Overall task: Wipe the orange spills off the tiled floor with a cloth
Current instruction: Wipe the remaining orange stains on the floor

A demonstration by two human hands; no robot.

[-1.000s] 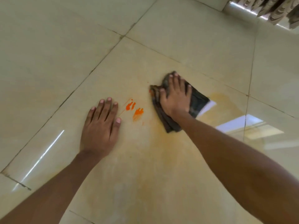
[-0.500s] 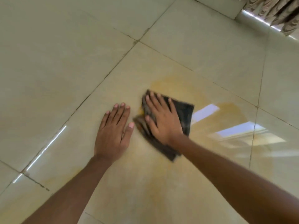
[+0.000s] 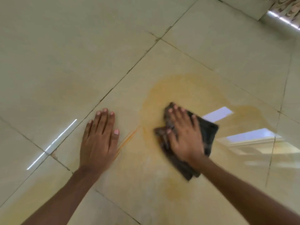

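Floor: glossy cream tiled floor (image 3: 65,62) with dark grout lines, window glare on its right part.
Spill: thin bright orange streaks (image 3: 128,140) lie between the two hands, just beside the left thumb; a pale orange smeared film (image 3: 170,88) spreads beyond and around the cloth, and fainter patches reach toward the person.
Cloth: dark grey folded cloth (image 3: 207,135) lies flat on the tile, its long axis running from far-left to near-right, motion-blurred at its near end.
Right hand: right hand (image 3: 183,137) presses palm-down on the cloth, fingers spread flat, pinning it rather than gripping it.
Left hand: left hand (image 3: 99,140) rests open and flat on bare tile, holding nothing, apparently as a brace.
Key relation: the streaks lie to the left of the cloth, running roughly toward the person; the right hand has the cloth, though the left hand is nearer the streaks.
Judgement: wiping is partway done; a leftward sweep would likely catch the streaks, and the film needs further passes.
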